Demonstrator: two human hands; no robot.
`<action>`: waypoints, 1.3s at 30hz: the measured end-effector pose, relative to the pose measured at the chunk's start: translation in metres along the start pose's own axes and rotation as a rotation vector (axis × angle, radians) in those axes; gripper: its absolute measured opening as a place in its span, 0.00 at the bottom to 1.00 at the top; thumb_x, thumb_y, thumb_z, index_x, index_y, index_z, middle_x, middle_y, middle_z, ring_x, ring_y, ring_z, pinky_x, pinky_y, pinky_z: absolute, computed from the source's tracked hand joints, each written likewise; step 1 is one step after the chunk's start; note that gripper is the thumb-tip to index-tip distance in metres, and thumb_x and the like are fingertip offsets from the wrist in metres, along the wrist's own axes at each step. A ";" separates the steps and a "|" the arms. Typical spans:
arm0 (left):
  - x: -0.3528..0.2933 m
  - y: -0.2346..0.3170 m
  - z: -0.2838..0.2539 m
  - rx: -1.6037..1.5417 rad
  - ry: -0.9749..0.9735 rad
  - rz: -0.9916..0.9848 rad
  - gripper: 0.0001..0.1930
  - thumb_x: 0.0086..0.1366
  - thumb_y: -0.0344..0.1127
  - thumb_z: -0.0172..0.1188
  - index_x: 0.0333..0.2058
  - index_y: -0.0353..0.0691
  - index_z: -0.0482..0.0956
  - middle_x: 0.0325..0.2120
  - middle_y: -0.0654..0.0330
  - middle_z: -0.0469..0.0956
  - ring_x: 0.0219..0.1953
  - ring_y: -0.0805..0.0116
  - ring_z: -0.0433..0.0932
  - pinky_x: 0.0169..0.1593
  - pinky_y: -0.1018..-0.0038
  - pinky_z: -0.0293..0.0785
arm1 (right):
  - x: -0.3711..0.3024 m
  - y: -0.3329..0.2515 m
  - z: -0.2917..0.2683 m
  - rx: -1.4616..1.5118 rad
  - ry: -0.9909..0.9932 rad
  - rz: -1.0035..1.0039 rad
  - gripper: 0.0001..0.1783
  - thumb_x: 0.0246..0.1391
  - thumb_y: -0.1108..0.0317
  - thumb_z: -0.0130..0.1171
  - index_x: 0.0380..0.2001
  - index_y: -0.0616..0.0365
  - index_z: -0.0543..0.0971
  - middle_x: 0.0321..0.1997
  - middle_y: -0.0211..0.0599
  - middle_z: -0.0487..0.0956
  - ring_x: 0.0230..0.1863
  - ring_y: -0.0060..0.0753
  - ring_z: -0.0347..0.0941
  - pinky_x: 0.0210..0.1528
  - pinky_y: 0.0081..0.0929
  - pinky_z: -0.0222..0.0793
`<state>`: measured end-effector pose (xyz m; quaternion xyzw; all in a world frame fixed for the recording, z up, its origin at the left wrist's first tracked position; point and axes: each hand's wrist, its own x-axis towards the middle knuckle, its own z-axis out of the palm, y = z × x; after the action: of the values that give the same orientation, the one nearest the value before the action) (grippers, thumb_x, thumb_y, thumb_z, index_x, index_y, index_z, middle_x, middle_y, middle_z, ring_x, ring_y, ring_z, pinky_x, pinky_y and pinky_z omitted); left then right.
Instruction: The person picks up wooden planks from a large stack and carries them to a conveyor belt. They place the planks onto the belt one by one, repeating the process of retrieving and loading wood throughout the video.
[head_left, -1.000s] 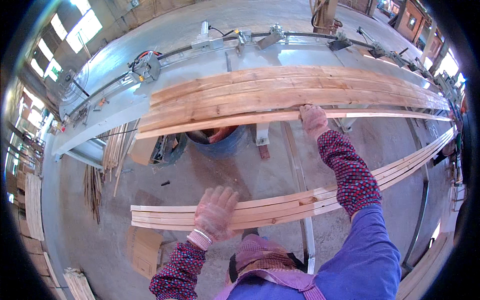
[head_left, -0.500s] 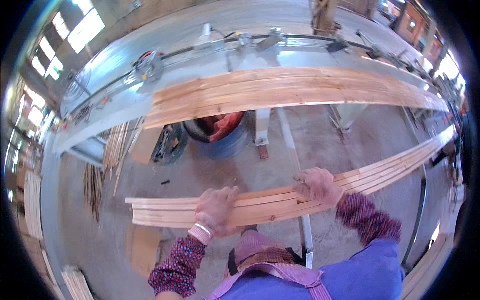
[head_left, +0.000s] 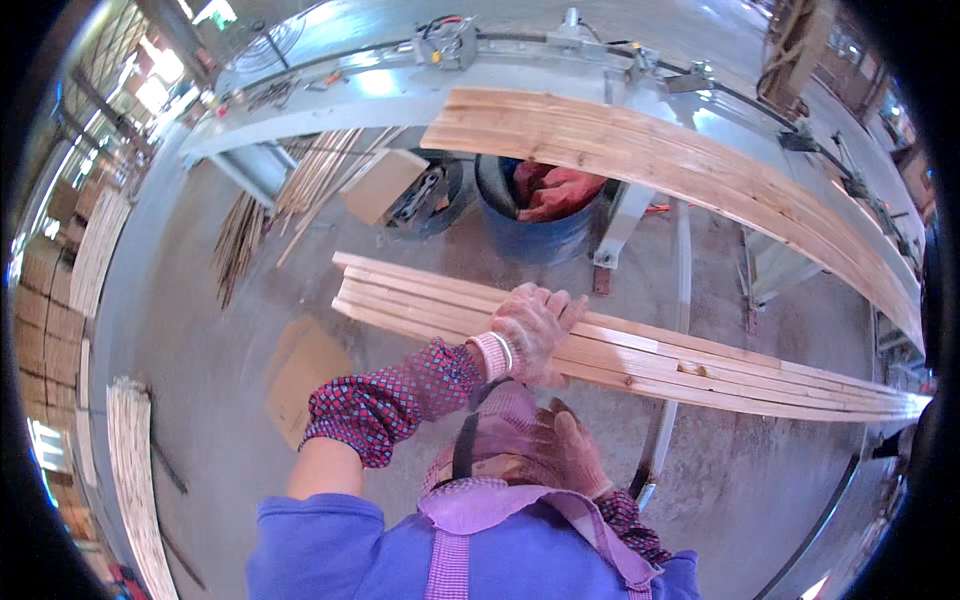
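A bundle of long, narrow wooden boards (head_left: 650,360) stretches from the middle left to the far right. My left hand (head_left: 528,330), in a pale work glove, is closed over the bundle toward its left end. My gloved right hand (head_left: 578,448) is off the boards, drawn in close to my chest beside the purple apron (head_left: 470,508). Its visible fingers look loosely extended with nothing in them, though some are hidden. Beyond the bundle, more boards lie side by side as a flat panel (head_left: 620,140) on the grey machine bed (head_left: 340,105).
Below the machine stand a blue drum (head_left: 535,235) with red material inside and a dark tub (head_left: 445,205) beside a cardboard box (head_left: 383,187). Thin wood strips (head_left: 240,235) lean at the left. Flat cardboard (head_left: 305,375) and stacked boards (head_left: 135,480) are on the floor.
My right hand has let go of the boards and come back to my chest. My left hand keeps its grip. The view has swung left, and the bundle now slants down toward the right.
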<state>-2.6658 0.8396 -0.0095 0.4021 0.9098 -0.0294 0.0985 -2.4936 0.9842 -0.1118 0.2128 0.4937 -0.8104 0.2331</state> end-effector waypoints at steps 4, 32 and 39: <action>-0.002 -0.051 0.013 -0.266 0.091 0.242 0.49 0.52 0.63 0.61 0.62 0.28 0.61 0.55 0.42 0.69 0.58 0.49 0.69 0.59 0.61 0.66 | 0.024 -0.001 0.058 0.202 -0.009 -0.106 0.35 0.60 0.39 0.52 0.58 0.55 0.68 0.52 0.36 0.73 0.44 0.33 0.72 0.46 0.35 0.72; -0.011 -0.190 0.215 -1.958 -1.363 0.053 0.50 0.57 0.75 0.48 0.66 0.38 0.58 0.61 0.43 0.66 0.59 0.46 0.70 0.61 0.50 0.68 | 0.108 0.076 0.287 0.146 1.243 -0.381 0.39 0.60 0.43 0.55 0.64 0.60 0.63 0.59 0.51 0.71 0.60 0.44 0.67 0.63 0.33 0.61; -0.080 -0.120 0.189 -1.869 -1.185 0.101 0.43 0.61 0.65 0.53 0.63 0.33 0.62 0.54 0.44 0.73 0.53 0.49 0.75 0.58 0.57 0.72 | 0.031 0.111 0.313 0.692 1.323 -0.332 0.39 0.59 0.42 0.54 0.65 0.55 0.64 0.55 0.50 0.76 0.56 0.44 0.71 0.60 0.35 0.63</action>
<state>-2.6720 0.6756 -0.1808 0.1285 0.3652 0.4852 0.7840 -2.4893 0.6524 -0.0752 0.6377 0.2739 -0.6469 -0.3160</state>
